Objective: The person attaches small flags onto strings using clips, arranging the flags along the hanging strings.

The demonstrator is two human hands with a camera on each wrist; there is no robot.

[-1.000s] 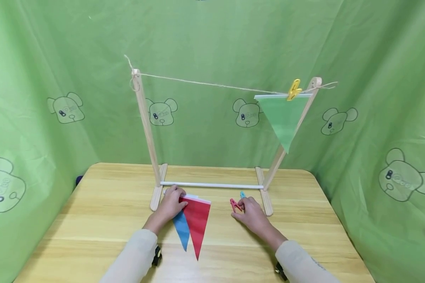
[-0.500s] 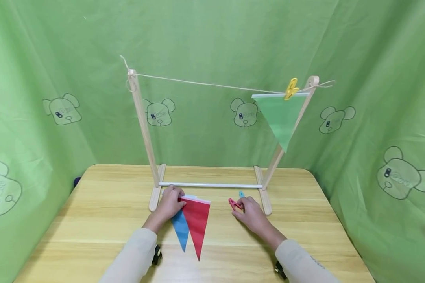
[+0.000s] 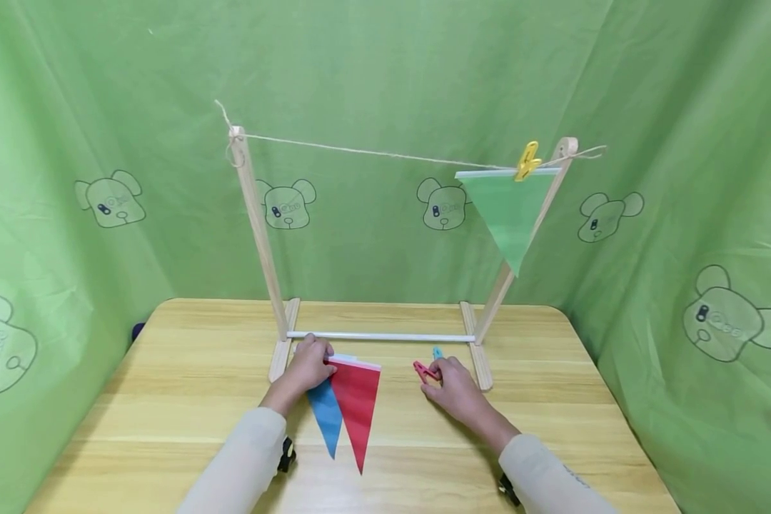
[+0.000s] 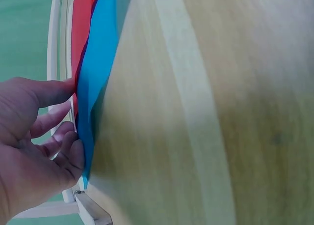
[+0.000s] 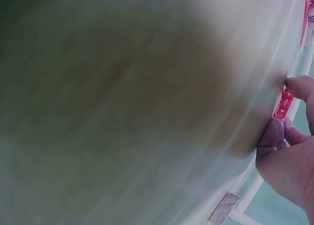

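Your left hand [image 3: 308, 365] pinches the red flag [image 3: 356, 405] flat on the desk [image 3: 186, 400], tip toward you; right of it, your right hand [image 3: 452, 385] pinches a red peg [image 3: 424, 370].

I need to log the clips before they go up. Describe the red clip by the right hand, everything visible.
The red clip is a small clothes peg, plastic by the look of it, lying low on the wooden table just in front of the rack's white bar. The right hand pinches it between thumb and fingertips; the right wrist view shows a slotted red body between the fingers. A blue clip lies just behind it. Whether its jaws are open cannot be told.
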